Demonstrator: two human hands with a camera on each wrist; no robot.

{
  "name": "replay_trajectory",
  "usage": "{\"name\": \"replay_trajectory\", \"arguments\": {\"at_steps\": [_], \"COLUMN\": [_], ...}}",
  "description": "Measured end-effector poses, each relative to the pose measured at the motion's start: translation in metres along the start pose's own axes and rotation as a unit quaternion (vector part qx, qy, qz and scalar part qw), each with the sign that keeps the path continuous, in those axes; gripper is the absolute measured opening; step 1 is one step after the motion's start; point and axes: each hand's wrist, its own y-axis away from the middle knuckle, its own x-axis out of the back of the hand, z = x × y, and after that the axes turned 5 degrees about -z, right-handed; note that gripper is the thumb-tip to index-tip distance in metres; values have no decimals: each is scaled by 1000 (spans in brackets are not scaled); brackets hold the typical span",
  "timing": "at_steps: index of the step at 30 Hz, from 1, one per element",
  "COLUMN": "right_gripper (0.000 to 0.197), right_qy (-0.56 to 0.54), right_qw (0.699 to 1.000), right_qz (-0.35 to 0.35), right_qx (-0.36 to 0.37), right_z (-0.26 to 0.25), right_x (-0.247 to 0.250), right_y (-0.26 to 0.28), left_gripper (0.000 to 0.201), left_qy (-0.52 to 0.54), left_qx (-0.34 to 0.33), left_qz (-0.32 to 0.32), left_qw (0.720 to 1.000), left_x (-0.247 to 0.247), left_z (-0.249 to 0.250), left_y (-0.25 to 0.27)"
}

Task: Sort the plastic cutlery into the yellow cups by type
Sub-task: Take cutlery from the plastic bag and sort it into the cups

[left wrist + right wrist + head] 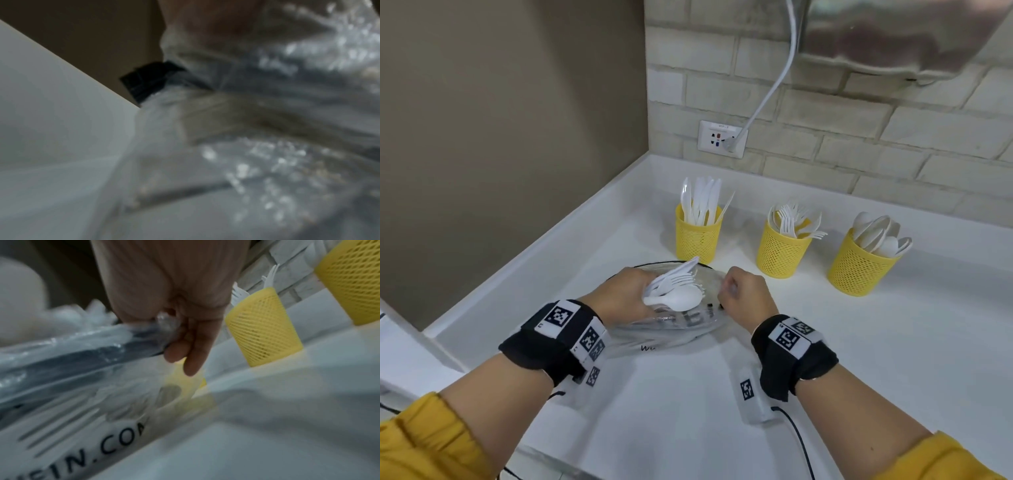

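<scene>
Left grip (pixel 625 291) clamps a mixed bundle of forks and a spoon (pixel 676 286) over the clear bag (pixel 678 323) mid-worktop; right grip (pixel 744 294) pinches the bag's rim. Light, stiff, slippery cutlery: best held by the handles.

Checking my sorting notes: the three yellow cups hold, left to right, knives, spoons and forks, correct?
Not quite. The head view shows the left cup holding knives, the middle cup forks and the right cup spoons; forks and spoons are swapped.
</scene>
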Motion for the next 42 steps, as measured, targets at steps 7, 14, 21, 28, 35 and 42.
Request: {"name": "replay_trajectory", "arguments": {"at_steps": [7,14,21,28,35,42], "right_gripper": [45,70,92,58,62,56], "right_qy": [96,61,74,69,-197,-11], "right_qw": [991,950,964,984,967,990], "right_qz": [-86,-300,-253,-160,-111,31], "right_qx": [36,-66,36,46,116,136], "right_z": [-27,-40,-62,-63,-77,-52], "right_x": [9,21,-6,13,62,40], "right_y": [-1,-3,-3,-7,22,31], "left_gripper": [33,22,20,13,13,20], "left_qy": [-88,205,140,553,703,695], "left_qx": [10,-30,-73,-65,-85,-54], "left_qz": [-60,69,228,148,91,85], "left_qw": [994,976,961,817,700,712], "left_x": [6,17,67,76,32,0], "left_z": [-7,-2,34,80,107,129], "left_y": [-2,0,7,9,-12,-31]}}
